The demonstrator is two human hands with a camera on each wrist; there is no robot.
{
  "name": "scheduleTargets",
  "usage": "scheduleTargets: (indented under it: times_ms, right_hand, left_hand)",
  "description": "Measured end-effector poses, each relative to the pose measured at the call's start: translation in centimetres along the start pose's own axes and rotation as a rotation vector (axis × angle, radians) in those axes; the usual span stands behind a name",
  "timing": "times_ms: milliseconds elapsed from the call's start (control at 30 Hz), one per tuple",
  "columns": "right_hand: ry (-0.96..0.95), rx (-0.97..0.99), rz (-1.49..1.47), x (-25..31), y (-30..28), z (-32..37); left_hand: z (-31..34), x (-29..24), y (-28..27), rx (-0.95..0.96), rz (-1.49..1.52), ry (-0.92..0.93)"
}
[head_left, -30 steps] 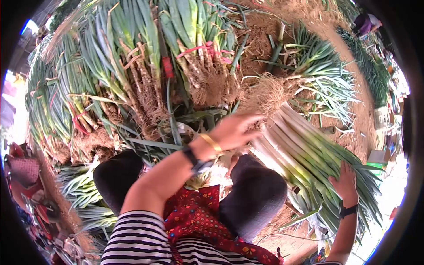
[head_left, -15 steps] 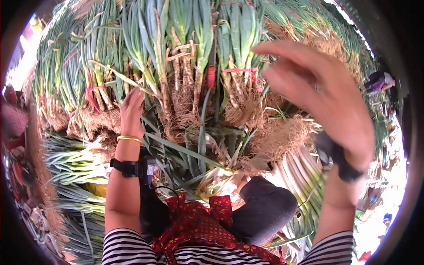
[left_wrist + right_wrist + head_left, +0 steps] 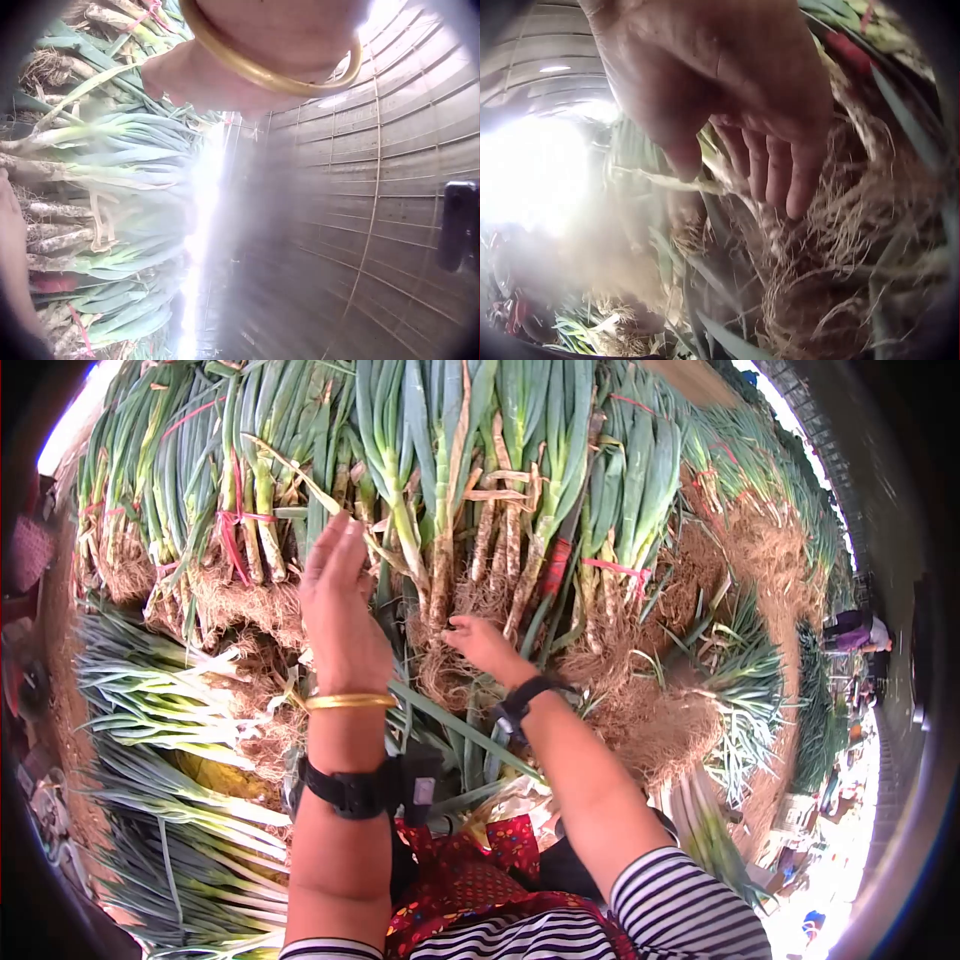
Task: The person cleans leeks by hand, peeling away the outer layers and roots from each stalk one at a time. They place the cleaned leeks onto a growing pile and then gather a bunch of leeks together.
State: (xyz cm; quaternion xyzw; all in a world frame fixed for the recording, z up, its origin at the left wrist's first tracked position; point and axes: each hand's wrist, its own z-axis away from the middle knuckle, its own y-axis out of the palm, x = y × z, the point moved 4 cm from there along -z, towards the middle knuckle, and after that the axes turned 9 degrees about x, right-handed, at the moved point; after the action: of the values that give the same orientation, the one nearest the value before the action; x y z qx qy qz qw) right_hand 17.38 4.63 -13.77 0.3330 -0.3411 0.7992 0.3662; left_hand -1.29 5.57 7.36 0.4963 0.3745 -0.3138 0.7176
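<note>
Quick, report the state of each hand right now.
Left hand: open, fingers straight, against the green onions.
Right hand: open, holding nothing, at the roots.

Setting: open-air vegetable market or farm packing yard. Evidence: scallion bundles (image 3: 520, 510) heaped high, tied with red bands (image 3: 612, 567), earthy roots (image 3: 660, 710) attached. Trimmed white stalks (image 3: 150, 695) stacked at left. Ribbed sheeting (image 3: 375, 225) alongside. A person (image 3: 860, 632) among distant rows.

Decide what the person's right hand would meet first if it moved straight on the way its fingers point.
Most likely the tangled brown roots of the stacked green onion bundles: the right hand has its fingertips just short of them, though the exact gap is unclear.
</note>
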Motion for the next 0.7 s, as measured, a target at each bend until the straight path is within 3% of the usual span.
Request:
scheduleTargets:
  times_ms: [67,133,200,300,333,433,467,533,600,700]
  right_hand:
    - [0.107,-0.141,-0.069,-0.3,1.5,-1.3]
    - [0.118,-0.161,-0.296,-2.7,3.2,-3.6]
    - [0.312,-0.162,-0.441,-2.2,4.0,-3.7]
    - [0.382,-0.173,-0.345,-1.1,4.1,-4.0]
    - [0.377,-0.177,-0.344,-1.4,3.9,-4.2]
    - [0.178,0.171,-0.664,-0.7,4.7,-5.8]
    - [0.172,0.172,-0.659,-0.4,4.8,-5.9]
    - [0.012,0.153,-0.78,1.6,5.2,-4.8]
    - [0.047,0.101,-0.748,2.2,5.8,-4.9]
    - [0.086,-0.228,-0.608,0.1,7.1,-6.9]
  left_hand:
    - [0.0,0.0,0.3,0.018,-0.021,0.009]
    - [-0.2,0.3,0.0,0.019,-0.008,0.004]
    - [0.0,0.2,0.4,0.054,0.036,-0.02]
    - [0.6,0.7,0.7,0.11,0.094,-0.072]
    - [0.7,0.5,0.6,0.115,0.095,-0.067]
    - [0.7,0.2,0.6,0.123,0.126,-0.105]
    - [0.8,0.1,0.5,0.124,0.129,-0.098]
    - [1.1,0.2,0.4,0.14,0.15,-0.121]
    - [1.4,0.1,0.1,0.135,0.158,-0.12]
    - [1.5,-0.5,-1.0,0.106,0.159,-0.113]
